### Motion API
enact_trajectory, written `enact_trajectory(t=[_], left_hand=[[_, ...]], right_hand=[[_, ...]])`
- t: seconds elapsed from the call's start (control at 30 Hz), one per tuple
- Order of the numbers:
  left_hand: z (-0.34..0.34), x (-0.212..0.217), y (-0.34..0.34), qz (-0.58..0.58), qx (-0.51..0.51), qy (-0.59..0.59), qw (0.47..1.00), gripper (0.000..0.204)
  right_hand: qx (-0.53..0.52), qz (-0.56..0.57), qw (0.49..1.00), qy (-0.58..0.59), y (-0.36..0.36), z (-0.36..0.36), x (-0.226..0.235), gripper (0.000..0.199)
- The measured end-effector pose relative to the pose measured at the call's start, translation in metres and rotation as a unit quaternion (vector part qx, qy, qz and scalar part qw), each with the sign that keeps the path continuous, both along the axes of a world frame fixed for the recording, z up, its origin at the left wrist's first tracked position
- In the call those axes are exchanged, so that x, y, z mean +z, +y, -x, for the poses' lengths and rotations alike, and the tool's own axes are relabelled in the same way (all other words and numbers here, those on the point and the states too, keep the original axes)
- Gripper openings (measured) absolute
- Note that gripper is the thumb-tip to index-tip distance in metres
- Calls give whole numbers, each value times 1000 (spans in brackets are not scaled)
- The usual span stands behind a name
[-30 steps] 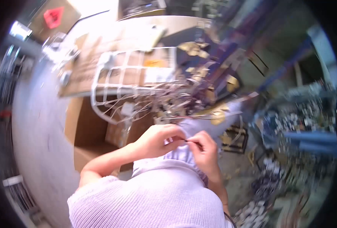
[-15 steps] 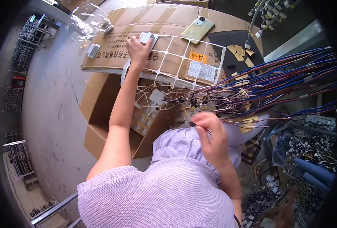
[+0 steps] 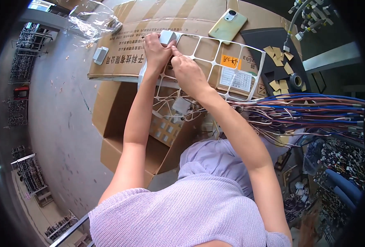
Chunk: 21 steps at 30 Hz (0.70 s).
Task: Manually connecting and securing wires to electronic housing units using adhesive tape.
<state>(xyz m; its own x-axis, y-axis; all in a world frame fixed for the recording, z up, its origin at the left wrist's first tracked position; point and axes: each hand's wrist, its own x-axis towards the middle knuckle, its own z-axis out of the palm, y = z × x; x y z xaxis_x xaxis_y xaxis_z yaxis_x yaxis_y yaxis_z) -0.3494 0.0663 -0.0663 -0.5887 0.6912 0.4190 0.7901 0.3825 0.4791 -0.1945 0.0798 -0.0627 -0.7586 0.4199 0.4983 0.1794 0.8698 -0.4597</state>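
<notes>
My left hand is closed round the near side of a small white rectangular block on a large cardboard box. My right hand meets it there. Its fingers are drawn together at the block's near right corner, and whatever they pinch is hidden. Both hands are over the left part of a white lattice sheet with rounded square openings. Below the hands, a second white block with thin wires hangs at the mouth of an open carton.
A pale green phone lies at the back right, and another white block at the left. Bundled wires stretch across the right. Tan foam pieces and a tape roll rest on a black sheet. Crumpled clear plastic is at far left.
My right hand has moved from above my lap up and forward to the white block beside my left hand. My left hand stays at the block. The whole view has shifted slightly.
</notes>
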Motion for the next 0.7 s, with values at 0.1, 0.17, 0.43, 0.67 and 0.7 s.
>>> enact_trajectory(t=[0.1,0.17,0.43,0.67,0.7], left_hand=[[4,5,-2,-18,-31,-75,997,54],[3,6,-1,-19,-36,-69,997,53],[15,19,5,34,-84,-105,990,58],[39,41,-2,57,-175,-419,889,46],[46,44,-2,63,-197,-445,871,40]], right_hand=[[-48,4,999,-3,-7,1,-5,14],[-54,6,998,-14,-7,4,-2,14],[-90,-62,993,-35,-5,6,-4,17],[-87,-26,994,-67,-9,6,4,17],[-84,-21,994,-72,-9,6,5,18]])
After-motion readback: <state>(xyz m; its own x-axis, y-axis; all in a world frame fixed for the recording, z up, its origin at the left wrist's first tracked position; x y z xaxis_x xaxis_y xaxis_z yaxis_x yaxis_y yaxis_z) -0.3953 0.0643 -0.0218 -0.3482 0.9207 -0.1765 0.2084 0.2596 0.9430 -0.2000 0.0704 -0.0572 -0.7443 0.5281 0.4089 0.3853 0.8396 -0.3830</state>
